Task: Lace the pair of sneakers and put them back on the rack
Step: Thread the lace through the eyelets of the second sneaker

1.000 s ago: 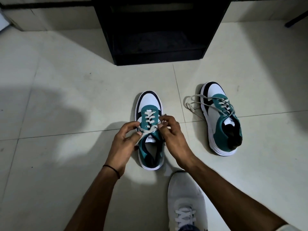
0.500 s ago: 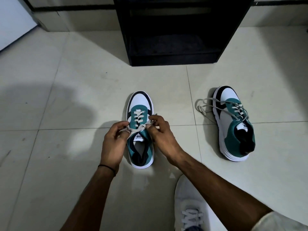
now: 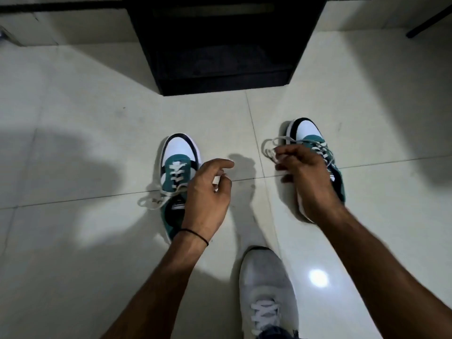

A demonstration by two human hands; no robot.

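Observation:
The left teal, white and black sneaker stands on the floor with its toe toward the rack; its white lace lies in a loose bow off its left side. My left hand hovers over that shoe's right side, fingers apart and holding nothing. The right sneaker sits farther right, its loose laces spilling to the left. My right hand covers most of that shoe, and its curled fingertips pinch the laces. The black shoe rack stands straight ahead.
My own grey-white shoe is planted on the pale tiled floor below the two sneakers. A dark furniture leg crosses the top right corner. A wall base runs along the top left.
Both hands let go of the left sneaker's lace, which now lies in a bow. My right hand moved across to the right sneaker's laces; my left hand lifted and opened.

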